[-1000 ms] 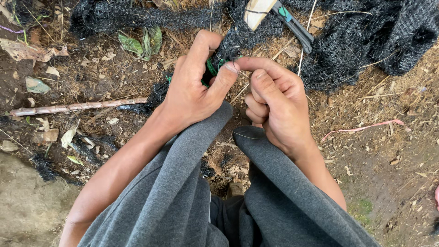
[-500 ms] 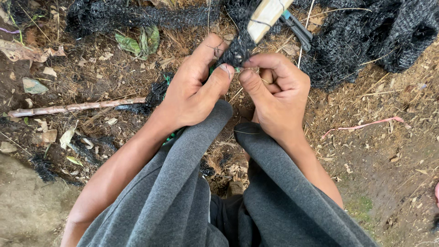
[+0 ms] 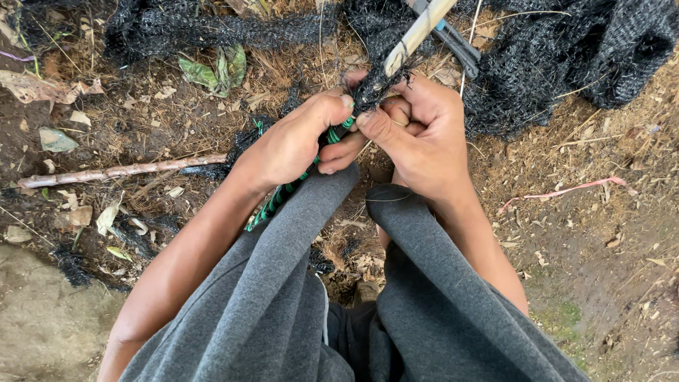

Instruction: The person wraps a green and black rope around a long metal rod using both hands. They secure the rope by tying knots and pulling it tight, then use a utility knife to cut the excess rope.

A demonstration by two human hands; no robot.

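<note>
My left hand (image 3: 297,141) and my right hand (image 3: 421,134) meet above my grey-trousered knees. Both pinch a bunched strip of black mesh netting (image 3: 368,88) where it wraps a pale wooden stick (image 3: 417,32). A green and black twisted cord (image 3: 283,194) runs from under my left hand down along my left leg, and that hand's fingers close over it. My right thumb presses the netting against the stick's lower end. The fingertips hide how the cord meets the netting.
More black netting (image 3: 566,49) is heaped across the top of the view. A dark-handled tool (image 3: 456,42) lies on it by the stick. A thin branch (image 3: 120,171) lies on the soil at left, a pink string (image 3: 559,191) at right, dry leaves around.
The hands have closed in on the stick and netting. The stick has tilted further into view, and the green cord now shows below my left hand.
</note>
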